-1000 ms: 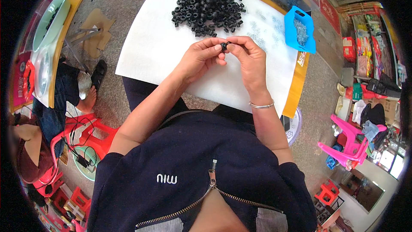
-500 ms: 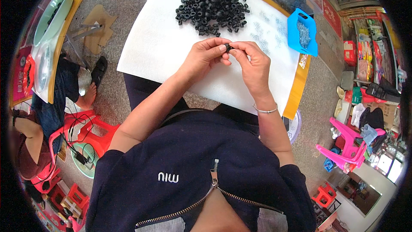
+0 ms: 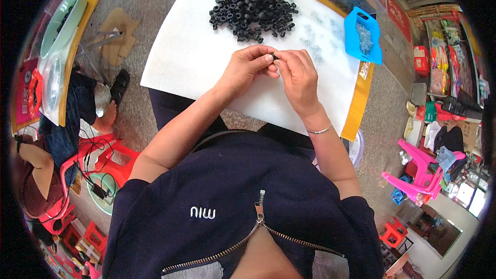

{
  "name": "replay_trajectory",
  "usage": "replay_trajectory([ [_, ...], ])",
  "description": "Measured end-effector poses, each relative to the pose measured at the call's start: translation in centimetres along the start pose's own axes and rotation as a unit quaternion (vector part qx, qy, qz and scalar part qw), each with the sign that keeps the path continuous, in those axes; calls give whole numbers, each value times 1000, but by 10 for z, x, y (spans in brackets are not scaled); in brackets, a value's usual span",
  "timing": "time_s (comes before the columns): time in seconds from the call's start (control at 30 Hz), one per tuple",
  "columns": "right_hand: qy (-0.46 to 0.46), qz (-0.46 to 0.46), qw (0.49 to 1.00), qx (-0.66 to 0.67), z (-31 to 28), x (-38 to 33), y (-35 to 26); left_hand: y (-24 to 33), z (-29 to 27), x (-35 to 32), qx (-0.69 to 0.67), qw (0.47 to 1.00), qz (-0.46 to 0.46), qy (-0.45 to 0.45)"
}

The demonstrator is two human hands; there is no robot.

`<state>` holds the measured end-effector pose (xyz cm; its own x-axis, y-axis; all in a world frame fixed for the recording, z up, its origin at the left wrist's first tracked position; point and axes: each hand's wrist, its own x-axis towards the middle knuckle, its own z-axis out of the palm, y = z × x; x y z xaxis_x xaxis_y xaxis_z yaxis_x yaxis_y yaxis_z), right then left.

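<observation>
My left hand [image 3: 248, 67] and my right hand [image 3: 297, 75] meet over the white sheet [image 3: 191, 51] that covers the table. Together their fingertips pinch one small black ring-shaped part [image 3: 274, 57]. A heap of several more black rings [image 3: 253, 8] lies on the sheet just beyond my hands. To the right of the heap, small silvery pieces [image 3: 316, 36] are scattered on the sheet. A blue tray [image 3: 361, 33] holding more silvery pieces sits at the sheet's right edge. A thin bracelet circles my right wrist.
A yellow table edge [image 3: 359, 108] shows under the sheet at the right. Another person [image 3: 62, 124] sits at the left on a red plastic stool [image 3: 101, 157] beside a second table. Pink stools [image 3: 421, 173] and packed goods stand at the right.
My hands stay together on the black ring; the fingers have shifted slightly. The view has tilted a little, so the table sits lower in the picture.
</observation>
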<state>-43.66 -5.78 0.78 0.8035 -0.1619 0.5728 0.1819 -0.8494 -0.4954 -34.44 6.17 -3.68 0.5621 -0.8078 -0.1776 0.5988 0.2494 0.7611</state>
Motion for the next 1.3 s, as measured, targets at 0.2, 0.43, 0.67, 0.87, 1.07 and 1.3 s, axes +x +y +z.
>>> replay_trajectory([
  [0.2, -15, -5, 1000, -10, -7, -8, -5, 3, 5, -7, 58, 998, -23, 16],
  [0.43, -13, 59, 996, 65, -8, -16, -8, 3, 4, -9, 94, 994, -40, -22],
  [0.67, -22, 222, 945, 239, -6, -19, -17, 2, 5, -6, 83, 995, -38, -39],
  [0.87, 58, 274, 943, 181, 10, -17, -13, -5, 1, -3, 83, 996, -12, -34],
  [1.07, 26, 213, 971, 109, 28, -13, -14, 2, 11, -8, 86, 996, -13, 7],
  [1.3, -9, 267, 937, 223, 12, -3, -26, 4, 8, -9, 74, 997, -5, 15],
])
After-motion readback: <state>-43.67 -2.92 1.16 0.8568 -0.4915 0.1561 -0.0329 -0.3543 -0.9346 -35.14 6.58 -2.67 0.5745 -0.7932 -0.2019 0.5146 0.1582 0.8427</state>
